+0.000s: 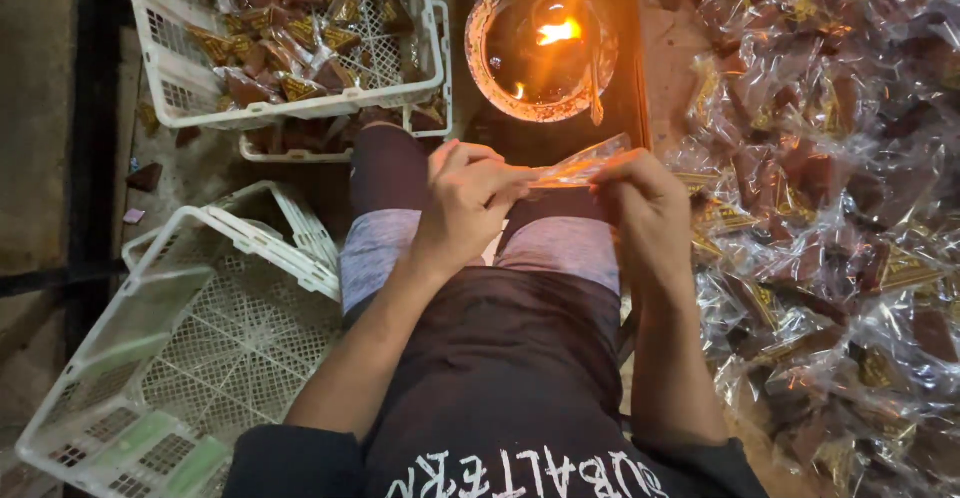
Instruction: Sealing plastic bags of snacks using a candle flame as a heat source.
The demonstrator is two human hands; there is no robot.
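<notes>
My left hand point(468, 198) and my right hand point(640, 193) hold one clear plastic packet point(583, 165) between them, above my knees. The left fingers pinch its near end; the right fingers grip its far end. The packet's open edge points toward a small flame point(558, 31) burning in a round glass bowl point(492, 63) on the floor just ahead. Both hands are closed on the packet.
A white plastic crate point(190, 98) with several brown wrapped pieces stands at the upper left, stacked over another. An empty white crate point(230, 233) lies tilted at the lower left. A large heap of clear packets point(840, 188) with brown pieces covers the right side.
</notes>
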